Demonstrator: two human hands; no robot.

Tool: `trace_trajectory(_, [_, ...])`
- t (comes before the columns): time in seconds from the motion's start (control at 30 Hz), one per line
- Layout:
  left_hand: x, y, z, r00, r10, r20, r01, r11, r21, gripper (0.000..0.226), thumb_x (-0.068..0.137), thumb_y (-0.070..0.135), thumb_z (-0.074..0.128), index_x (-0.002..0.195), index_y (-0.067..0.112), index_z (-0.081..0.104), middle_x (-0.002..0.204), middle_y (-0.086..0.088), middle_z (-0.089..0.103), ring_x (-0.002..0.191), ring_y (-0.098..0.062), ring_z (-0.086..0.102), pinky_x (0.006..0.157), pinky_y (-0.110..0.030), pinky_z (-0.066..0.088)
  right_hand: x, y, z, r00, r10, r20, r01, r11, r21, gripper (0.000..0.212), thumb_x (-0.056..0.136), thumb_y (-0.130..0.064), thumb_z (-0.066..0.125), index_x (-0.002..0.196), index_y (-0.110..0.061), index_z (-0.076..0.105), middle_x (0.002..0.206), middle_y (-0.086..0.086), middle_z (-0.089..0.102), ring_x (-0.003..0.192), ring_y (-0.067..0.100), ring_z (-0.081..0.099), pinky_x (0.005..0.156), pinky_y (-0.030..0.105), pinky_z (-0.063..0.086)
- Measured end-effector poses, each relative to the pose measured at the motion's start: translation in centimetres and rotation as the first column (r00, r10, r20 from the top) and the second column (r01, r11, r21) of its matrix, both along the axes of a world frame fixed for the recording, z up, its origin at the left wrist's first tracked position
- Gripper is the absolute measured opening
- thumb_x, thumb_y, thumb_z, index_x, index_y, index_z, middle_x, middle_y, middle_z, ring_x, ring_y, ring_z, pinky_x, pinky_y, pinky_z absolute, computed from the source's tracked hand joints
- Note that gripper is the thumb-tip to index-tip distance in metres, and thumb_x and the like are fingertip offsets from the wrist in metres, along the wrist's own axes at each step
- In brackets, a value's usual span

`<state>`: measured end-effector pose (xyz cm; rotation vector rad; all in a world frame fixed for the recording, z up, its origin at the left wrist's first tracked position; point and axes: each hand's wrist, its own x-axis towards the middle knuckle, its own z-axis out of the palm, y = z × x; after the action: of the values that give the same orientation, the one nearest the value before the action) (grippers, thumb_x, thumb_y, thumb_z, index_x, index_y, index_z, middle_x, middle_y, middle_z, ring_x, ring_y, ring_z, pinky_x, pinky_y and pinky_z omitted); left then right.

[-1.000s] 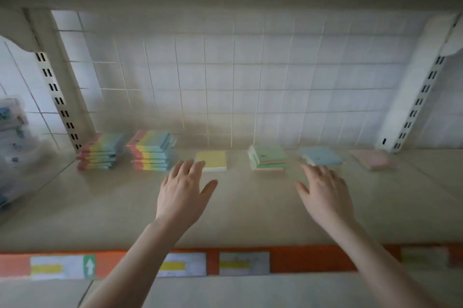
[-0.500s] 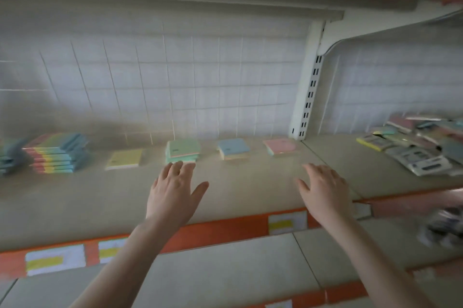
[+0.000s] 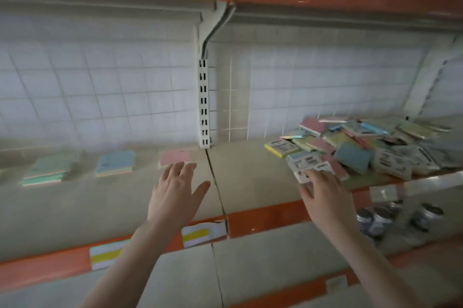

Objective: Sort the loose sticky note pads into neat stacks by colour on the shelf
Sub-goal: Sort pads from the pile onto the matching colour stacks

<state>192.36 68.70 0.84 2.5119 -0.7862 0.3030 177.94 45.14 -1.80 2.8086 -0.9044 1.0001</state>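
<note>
Left hand [image 3: 175,194]: I see it flat with fingers spread, grasping nothing, just in front of the pink pad [image 3: 175,156].
Right hand [image 3: 325,197]: fingers extended, tips touching a white-labelled pad [image 3: 309,169] at the near edge of the loose pile [image 3: 363,147].
Sorted pads: green stack [image 3: 50,168], blue stack [image 3: 115,163] and the pink pad lie apart in a row on the left shelf [image 3: 100,202].
Loose pile: mixed colours, heaped on the right shelf section.
</note>
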Motion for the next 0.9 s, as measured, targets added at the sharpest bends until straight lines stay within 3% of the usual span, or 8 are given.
trace_trajectory(0.13, [-0.4, -5.1, -0.1, 0.998, -0.059, -0.012, 0.059, 0.998, 0.033, 0.057, 0.093, 0.051, 0.043, 0.143, 0.025, 0.033, 0.148, 0.003, 0.032, 0.140, -0.017, 0.021, 0.109, -0.033, 0.025, -1.6, -4.3, -0.8, 0.995, 0.009, 0.102, -0.009, 1.000, -0.001, 0.033, 0.076, -0.017, 0.074, 0.108, -0.010, 0.065, 0.105, 0.011, 0.068, 0.083, 0.032, 0.066, 0.065, 0.039, 0.053])
trace_trajectory(0.2, [-0.3, -7.6, -0.1, 0.996, -0.090, -0.005, 0.091, 0.996, 0.021, 0.058, 0.093, 0.052, 0.043, 0.143, 0.025, 0.033, 0.149, 0.003, 0.031, 0.140, -0.017, 0.020, 0.110, -0.033, 0.025, -2.1, -6.1, -0.9, 0.990, 0.008, 0.142, -0.007, 1.000, -0.011, 0.036, 0.077, -0.017, 0.072, 0.112, -0.014, 0.064, 0.095, 0.008, 0.068, 0.077, 0.028, 0.065, 0.061, 0.033, 0.050])
trace_trajectory(0.27, [-0.2, -10.1, -0.1, 0.990, -0.138, 0.016, 0.138, 0.990, 0.008, 0.058, 0.093, 0.052, 0.044, 0.143, 0.026, 0.033, 0.150, 0.004, 0.030, 0.141, -0.016, 0.019, 0.110, -0.032, 0.023, -2.3, -8.1, -0.8, 0.987, -0.019, 0.160, 0.017, 1.000, 0.012, 0.025, 0.079, -0.017, 0.071, 0.103, -0.011, 0.065, 0.084, 0.009, 0.066, 0.073, 0.028, 0.063, 0.061, 0.032, 0.048])
trace_trajectory(0.4, [-0.4, -15.0, 0.2, 0.965, -0.263, 0.018, 0.263, 0.965, -0.017, 0.058, 0.093, 0.051, 0.045, 0.145, 0.028, 0.030, 0.152, 0.007, 0.026, 0.141, -0.013, 0.019, 0.110, -0.031, 0.024, -2.8, -11.9, -0.4, 0.985, -0.107, 0.133, 0.104, 0.994, 0.028, 0.024, 0.080, -0.013, 0.071, 0.101, -0.003, 0.065, 0.086, 0.014, 0.066, 0.074, 0.032, 0.064, 0.065, 0.037, 0.050])
trace_trajectory(0.53, [-1.3, -18.7, 0.0, 0.928, -0.373, 0.013, 0.373, 0.928, 0.019, 0.061, 0.092, 0.052, 0.046, 0.146, 0.031, 0.025, 0.154, 0.010, 0.021, 0.142, -0.009, 0.016, 0.112, -0.030, 0.023, -3.0, -15.4, 0.5, 0.990, -0.132, 0.051, 0.128, 0.989, 0.077, 0.033, 0.087, -0.019, 0.064, 0.115, -0.002, 0.061, 0.101, 0.016, 0.065, 0.091, 0.032, 0.062, 0.074, 0.038, 0.050])
trace_trajectory(0.7, [-2.3, -21.8, -0.9, 0.904, -0.427, -0.037, 0.429, 0.900, 0.081, 0.065, 0.090, 0.053, 0.051, 0.146, 0.033, 0.025, 0.154, 0.013, 0.021, 0.141, -0.007, 0.016, 0.113, -0.026, 0.020, -2.1, -19.3, 1.9, 0.996, -0.045, -0.082, 0.052, 0.995, 0.087, 0.044, 0.093, -0.037, 0.052, 0.131, -0.014, 0.050, 0.128, 0.007, 0.053, 0.116, 0.026, 0.050, 0.092, 0.035, 0.044])
trace_trajectory(0.9, [-3.7, -24.1, -2.5, 0.912, -0.384, -0.146, 0.396, 0.916, 0.064, 0.063, 0.084, 0.044, 0.064, 0.139, 0.032, 0.036, 0.144, 0.015, 0.035, 0.132, -0.008, 0.036, 0.108, -0.025, 0.032, -1.9, -23.7, 2.1, 0.947, 0.169, -0.273, -0.133, 0.980, 0.145, 0.056, 0.089, -0.051, 0.052, 0.133, -0.018, 0.041, 0.139, 0.001, 0.043, 0.127, 0.020, 0.040, 0.099, 0.033, 0.039])
